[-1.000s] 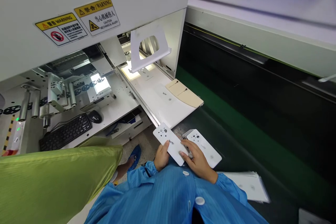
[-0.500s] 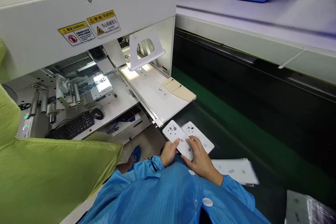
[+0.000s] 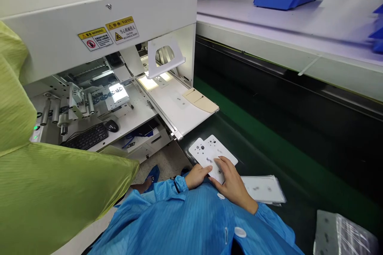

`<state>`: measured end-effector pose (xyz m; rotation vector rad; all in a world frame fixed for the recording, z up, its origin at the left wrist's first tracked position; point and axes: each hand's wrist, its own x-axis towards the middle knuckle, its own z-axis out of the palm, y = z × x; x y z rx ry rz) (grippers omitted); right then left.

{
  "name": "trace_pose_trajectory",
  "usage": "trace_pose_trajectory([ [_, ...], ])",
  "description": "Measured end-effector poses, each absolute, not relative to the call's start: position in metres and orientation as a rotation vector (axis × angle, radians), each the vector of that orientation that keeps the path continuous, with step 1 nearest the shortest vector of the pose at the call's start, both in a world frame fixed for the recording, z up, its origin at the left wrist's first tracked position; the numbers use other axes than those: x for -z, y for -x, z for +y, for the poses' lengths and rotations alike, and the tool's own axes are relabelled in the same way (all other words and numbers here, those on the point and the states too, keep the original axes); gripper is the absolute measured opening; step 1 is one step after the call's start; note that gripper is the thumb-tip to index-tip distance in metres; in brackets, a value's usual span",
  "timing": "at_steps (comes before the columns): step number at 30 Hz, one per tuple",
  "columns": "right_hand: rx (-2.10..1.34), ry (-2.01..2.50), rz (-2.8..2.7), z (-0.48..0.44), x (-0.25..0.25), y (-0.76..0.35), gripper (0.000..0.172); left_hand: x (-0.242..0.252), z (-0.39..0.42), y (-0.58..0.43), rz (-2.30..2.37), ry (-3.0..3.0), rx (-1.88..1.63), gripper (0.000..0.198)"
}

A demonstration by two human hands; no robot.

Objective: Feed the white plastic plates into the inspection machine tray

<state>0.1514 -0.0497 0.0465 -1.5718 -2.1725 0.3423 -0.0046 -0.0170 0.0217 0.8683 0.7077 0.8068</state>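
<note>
A white phone-back panel (image 3: 200, 148) with round camera holes at its upper end is in both hands, tilted in front of the blue sleeves. My left hand (image 3: 198, 175) is closed on its near left edge, thumb lying on the face. My right hand (image 3: 233, 185) grips the right edge, with curved fingers above and thumb at the lower end. Partly beneath it lies a second white panel (image 3: 225, 149) of the same shape on the dark green surface (image 3: 257, 147). Beside my right wrist rests a stack of white panels (image 3: 266, 187).
To the left stands a white machine (image 3: 167, 8) with a feed belt (image 3: 179, 111) and a beige plate (image 3: 200, 100). A keyboard (image 3: 86, 136) and mouse (image 3: 111, 126) sit below. A plastic-wrapped pack (image 3: 341, 231) lies at lower right. Yellow-green cloth (image 3: 74, 195) hangs close at left.
The held panel has shifted slightly right, over the second one, and my left thumb has moved lower on its face. The whole view has shifted a little.
</note>
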Motion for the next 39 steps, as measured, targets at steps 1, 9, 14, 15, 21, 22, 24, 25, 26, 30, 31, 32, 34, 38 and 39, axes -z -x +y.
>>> trace_pose_trajectory([
  [1, -0.344, 1.569, -2.174, -0.0506, -0.0475, -0.1521, 0.055, -0.0231, -0.0178, 0.0037, 0.701, -0.865, -0.815, 0.060],
  [9, -0.353, 1.574, -2.179, -0.0534, -0.0503, -0.1544, 0.057, -0.0193, -0.0208, 0.0013, 0.685, -0.852, -0.833, 0.054],
  [14, -0.370, 1.565, -2.168, -0.0528, -0.0484, -0.1543, 0.056, -0.0146, -0.0204, 0.0015, 0.702, -0.858, -0.831, 0.055],
  [15, -0.373, 1.564, -2.166, -0.0527, -0.0479, -0.1541, 0.056, -0.0145, -0.0203, 0.0016, 0.705, -0.856, -0.831, 0.056],
  [21, -0.387, 1.568, -2.155, -0.0515, -0.0461, -0.1538, 0.055, -0.0188, -0.0196, 0.0024, 0.715, -0.868, -0.834, 0.056],
  [22, -0.389, 1.569, -2.157, -0.0513, -0.0458, -0.1539, 0.055, -0.0194, -0.0193, 0.0025, 0.716, -0.874, -0.836, 0.055],
  [24, -0.391, 1.571, -2.157, -0.0508, -0.0450, -0.1541, 0.055, -0.0197, -0.0187, 0.0024, 0.717, -0.879, -0.836, 0.055],
  [25, -0.391, 1.571, -2.156, -0.0507, -0.0446, -0.1542, 0.055, -0.0195, -0.0185, 0.0023, 0.716, -0.878, -0.834, 0.055],
  [26, -0.393, 1.571, -2.152, -0.0506, -0.0442, -0.1543, 0.055, -0.0191, -0.0182, 0.0021, 0.714, -0.873, -0.832, 0.055],
  [30, -0.411, 1.569, -2.142, -0.0504, -0.0435, -0.1546, 0.055, -0.0181, -0.0174, 0.0015, 0.708, -0.864, -0.840, 0.053],
  [31, -0.415, 1.570, -2.141, -0.0504, -0.0436, -0.1546, 0.055, -0.0182, -0.0173, 0.0015, 0.708, -0.868, -0.841, 0.053],
  [32, -0.419, 1.572, -2.140, -0.0503, -0.0437, -0.1546, 0.055, -0.0183, -0.0173, 0.0015, 0.710, -0.875, -0.841, 0.052],
  [34, -0.424, 1.575, -2.144, -0.0503, -0.0438, -0.1545, 0.055, -0.0184, -0.0174, 0.0015, 0.716, -0.891, -0.840, 0.053],
  [38, -0.427, 1.568, -2.147, -0.0502, -0.0430, -0.1546, 0.054, -0.0175, -0.0182, 0.0013, 0.724, -0.884, -0.838, 0.056],
  [39, -0.426, 1.566, -2.144, -0.0502, -0.0426, -0.1547, 0.054, -0.0173, -0.0184, 0.0012, 0.724, -0.878, -0.838, 0.056],
])
